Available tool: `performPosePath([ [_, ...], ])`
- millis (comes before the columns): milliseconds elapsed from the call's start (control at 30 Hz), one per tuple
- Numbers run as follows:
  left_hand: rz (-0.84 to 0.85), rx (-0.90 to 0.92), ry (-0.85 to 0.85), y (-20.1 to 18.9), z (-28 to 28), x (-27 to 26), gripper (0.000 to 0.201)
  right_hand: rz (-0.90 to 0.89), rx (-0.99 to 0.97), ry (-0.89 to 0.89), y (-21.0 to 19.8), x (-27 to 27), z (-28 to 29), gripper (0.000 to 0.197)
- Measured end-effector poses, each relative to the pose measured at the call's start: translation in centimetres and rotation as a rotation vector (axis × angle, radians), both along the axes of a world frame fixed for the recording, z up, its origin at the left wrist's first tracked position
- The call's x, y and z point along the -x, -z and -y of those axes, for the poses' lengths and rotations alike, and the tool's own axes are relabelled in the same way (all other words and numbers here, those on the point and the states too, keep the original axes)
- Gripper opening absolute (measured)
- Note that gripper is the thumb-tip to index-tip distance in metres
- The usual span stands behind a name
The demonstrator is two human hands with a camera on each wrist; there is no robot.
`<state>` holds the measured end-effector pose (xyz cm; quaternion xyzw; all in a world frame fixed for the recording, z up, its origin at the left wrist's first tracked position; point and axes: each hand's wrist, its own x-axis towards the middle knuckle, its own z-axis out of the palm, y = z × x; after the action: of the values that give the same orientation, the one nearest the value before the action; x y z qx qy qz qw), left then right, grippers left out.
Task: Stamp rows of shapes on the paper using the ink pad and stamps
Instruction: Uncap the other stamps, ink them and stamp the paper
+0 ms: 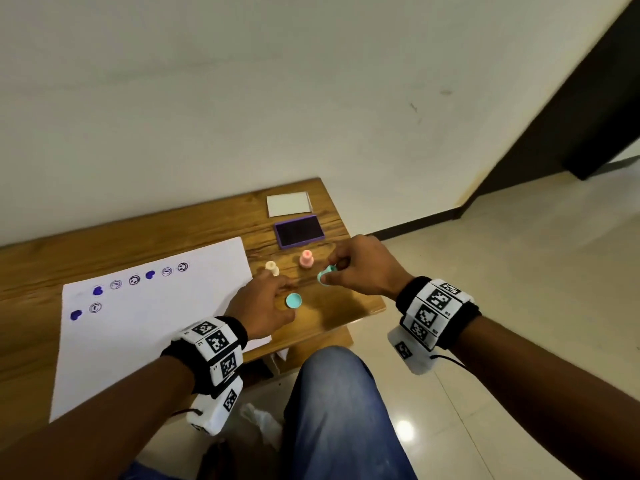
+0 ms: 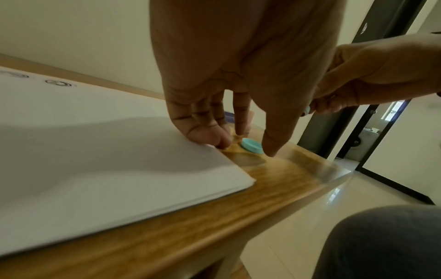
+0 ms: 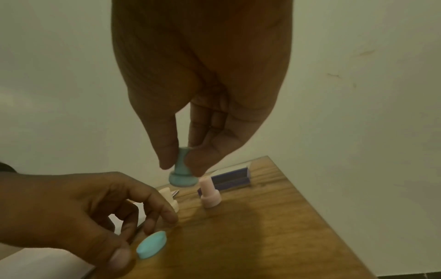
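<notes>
My right hand pinches a teal stamp by its handle and holds it above the table, base down, near the pink stamp. The stamp's teal cap lies on the wood beside the thumb of my left hand. That hand's fingers hang loosely, their tips at the right edge of the white paper. Purple hearts and round face prints sit in two rows on the paper. A cream stamp stands just beyond my left fingers. The purple ink pad lies open at the back right.
The ink pad's white lid lies behind the pad, near the wall. The wooden table ends close to the right of the stamps, with tiled floor beyond. My knee in jeans is below the table's front edge.
</notes>
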<state>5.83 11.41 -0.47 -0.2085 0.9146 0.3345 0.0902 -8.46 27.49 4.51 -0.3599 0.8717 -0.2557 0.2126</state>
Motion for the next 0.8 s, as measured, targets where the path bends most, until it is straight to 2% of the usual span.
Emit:
performPosePath([
  [233,-0.041,0.088,-0.019,0.3,-0.9,0.3,0.040,0.025,0.045,0.000,0.3,-0.5,0.1,0.025],
  [400,-0.113,0.063,-0.062,0.1,-1.5,-0.3,0.036,0.031,0.067,-0.006,0.4,-1.2,0.4,0.023],
  [667,-0.233,-0.298,-0.277,-1.5,-1.1,-1.9,0.035,0.016,0.135,-0.069,0.3,-3.1,2.3,0.017],
  [800,-0.267,-0.422,-0.362,-2.1,-0.9,-2.4,0.037,0.013,0.164,-0.106,0.1,-3.8,2.9,0.018],
])
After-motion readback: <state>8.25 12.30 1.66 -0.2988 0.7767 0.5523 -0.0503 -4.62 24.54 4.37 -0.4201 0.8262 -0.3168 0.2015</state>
